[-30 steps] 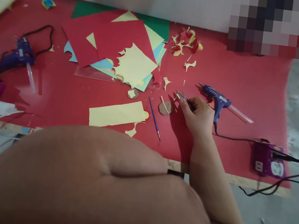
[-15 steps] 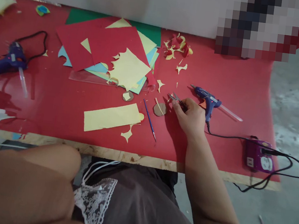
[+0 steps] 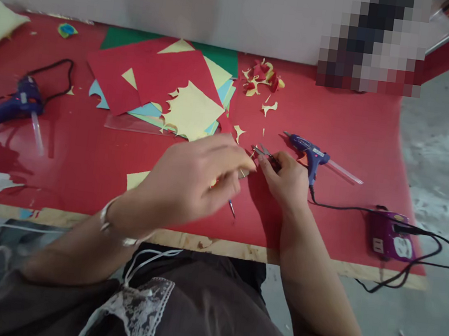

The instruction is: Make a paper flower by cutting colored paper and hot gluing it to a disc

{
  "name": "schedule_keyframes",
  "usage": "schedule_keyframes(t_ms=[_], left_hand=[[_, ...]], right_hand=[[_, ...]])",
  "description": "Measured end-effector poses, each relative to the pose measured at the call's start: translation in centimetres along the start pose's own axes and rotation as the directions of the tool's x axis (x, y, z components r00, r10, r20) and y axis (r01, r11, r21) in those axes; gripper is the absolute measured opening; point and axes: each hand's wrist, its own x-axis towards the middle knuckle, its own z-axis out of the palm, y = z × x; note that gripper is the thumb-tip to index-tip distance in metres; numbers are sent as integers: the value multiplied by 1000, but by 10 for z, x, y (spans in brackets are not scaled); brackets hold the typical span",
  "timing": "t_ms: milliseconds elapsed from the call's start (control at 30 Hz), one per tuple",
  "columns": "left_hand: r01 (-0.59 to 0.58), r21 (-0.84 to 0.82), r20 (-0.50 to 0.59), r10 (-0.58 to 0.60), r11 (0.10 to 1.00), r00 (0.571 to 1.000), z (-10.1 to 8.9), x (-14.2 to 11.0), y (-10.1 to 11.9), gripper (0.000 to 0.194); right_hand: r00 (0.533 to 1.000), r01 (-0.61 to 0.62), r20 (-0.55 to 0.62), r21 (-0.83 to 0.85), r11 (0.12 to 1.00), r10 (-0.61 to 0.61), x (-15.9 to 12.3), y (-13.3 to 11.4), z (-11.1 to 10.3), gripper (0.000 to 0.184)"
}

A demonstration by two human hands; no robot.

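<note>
My right hand [image 3: 288, 181] is closed around the dark handles of a pair of small scissors [image 3: 266, 152]. Their blades are apart and point left, with a small pale paper scrap by the tips. Blurred a little, my left hand [image 3: 194, 178] is over the middle of the table, its thumb and forefinger apart and nothing visible between them. It hides most of a yellow paper strip [image 3: 136, 180], a paintbrush [image 3: 232, 210] and a brown disc [image 3: 243, 174]. Just right of my right hand lies a blue glue gun [image 3: 311, 154].
Behind my hands lie stacked red sheets [image 3: 174, 72] and a cut yellow sheet [image 3: 193, 107]. Red and yellow scraps [image 3: 262, 77] are heaped at the back. Another glue gun [image 3: 22, 99] lies left. A purple box [image 3: 392, 235] with looping black cables stands right.
My left arm swung from low in front of the camera up over the table, and the left hand came in beside the scissors. The right hand keeps the scissors in nearly the same place.
</note>
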Motion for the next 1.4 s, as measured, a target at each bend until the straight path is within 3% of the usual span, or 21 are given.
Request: schedule_keyframes(t_ms=[133,233,367,600,700,967,1200,1267,1400], left_hand=[[76,204,178,-113,976,978,33,42,-50,35],[75,244,284,-145,967,948,48,59,-71,34],[80,246,363,-169,966,917,56,67,-79,25],[5,209,396,-89,978,914,66,78,-87,21],[-5,199,370,-70,980,926,62,78,-87,19],[17,43,159,-23,999,987,33,55,-72,14],[88,-146,87,-76,985,993,42,42,-75,17],[91,-175,83,-78,980,994,45,40,-79,17],[104,-224,54,-95,969,994,50,37,-83,15]], right_hand=[[1000,3,-29,-24,1000,-4,0,1,0,42],[999,-23,-24,-59,998,22,0,0,-1,40],[1000,-8,-15,-86,996,7,-1,-1,-3,40],[997,-48,58,-188,981,60,-3,-10,-9,32],[994,-55,84,-198,979,73,-3,-13,-10,30],[993,-40,92,-327,944,74,-11,-20,-13,29],[990,70,-82,-426,902,-115,-23,-20,-20,23],[969,152,-132,-348,925,-208,-24,-16,-20,21],[913,401,-101,28,916,-396,-22,-12,-15,15]])
